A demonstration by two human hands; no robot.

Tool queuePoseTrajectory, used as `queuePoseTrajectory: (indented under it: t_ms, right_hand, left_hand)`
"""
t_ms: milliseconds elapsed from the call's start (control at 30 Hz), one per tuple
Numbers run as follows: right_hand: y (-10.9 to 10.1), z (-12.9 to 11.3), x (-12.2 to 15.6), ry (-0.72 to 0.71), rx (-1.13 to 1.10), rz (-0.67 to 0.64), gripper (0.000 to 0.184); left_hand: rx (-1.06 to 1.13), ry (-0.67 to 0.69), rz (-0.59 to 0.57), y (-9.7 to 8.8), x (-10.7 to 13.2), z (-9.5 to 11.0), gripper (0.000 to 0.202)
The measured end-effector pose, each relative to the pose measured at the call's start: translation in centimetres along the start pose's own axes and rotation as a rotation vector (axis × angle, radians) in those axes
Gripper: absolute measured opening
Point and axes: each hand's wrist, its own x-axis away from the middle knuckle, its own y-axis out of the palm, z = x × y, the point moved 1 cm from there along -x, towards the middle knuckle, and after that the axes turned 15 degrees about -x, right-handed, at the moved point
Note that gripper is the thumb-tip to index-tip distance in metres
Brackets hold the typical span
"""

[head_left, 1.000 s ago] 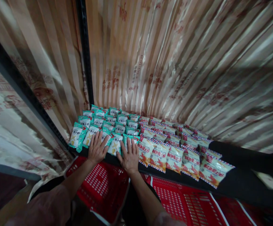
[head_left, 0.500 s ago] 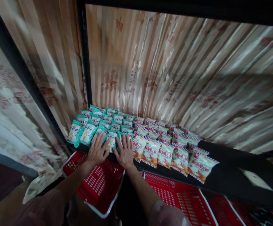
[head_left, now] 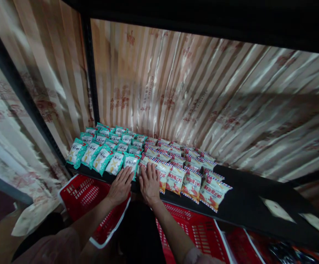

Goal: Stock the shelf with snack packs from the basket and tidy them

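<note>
Rows of small snack packets lie on a black shelf [head_left: 247, 205]. The green packets [head_left: 101, 157] fill the left part and the red and white packets [head_left: 192, 176] run on to their right. My left hand [head_left: 121, 186] lies flat with its fingers stretched out at the shelf's front edge, its fingertips touching the nearest green packet [head_left: 131, 163]. My right hand [head_left: 149, 182] lies flat beside it, fingers spread, on the first red and white packet [head_left: 163, 174] of the front row. Neither hand grips anything.
Striped shiny curtain cloth [head_left: 192, 95] hangs behind the shelf and at its left. A black upright post [head_left: 89, 73] stands at the back left corner. Red plastic baskets [head_left: 88, 198] [head_left: 200, 231] sit below the shelf front. The shelf's right part is bare.
Both hands have slid to the right along the front row, from the green packets to the join with the red and white ones. The view has also shifted.
</note>
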Motion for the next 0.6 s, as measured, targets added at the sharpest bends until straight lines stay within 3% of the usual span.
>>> queuePoseTrajectory:
  t_ms: [133, 300, 500, 600]
  right_hand:
    - [-0.6, 1.5, 0.2, -0.058, -0.031, -0.067, 0.051]
    - [-2.0, 2.2, 1.8, -0.044, -0.069, -0.075, 0.054]
    - [-5.1, 4.3, 6.0, -0.063, -0.102, -0.053, 0.056]
    - [-7.0, 6.6, 7.6, -0.012, -0.1, -0.031, 0.055]
  left_hand:
    - [-0.032, -0.024, -0.032, 0.0, -0.2, 0.8, 0.05]
    - [-0.048, -0.049, -0.049, -1.2, -0.2, 2.4, 0.052]
    - [-0.041, -0.118, -0.014, -2.5, 1.1, 6.2, 0.052]
    - [-0.033, -0.151, -0.101, -3.6, 1.7, 8.6, 0.045]
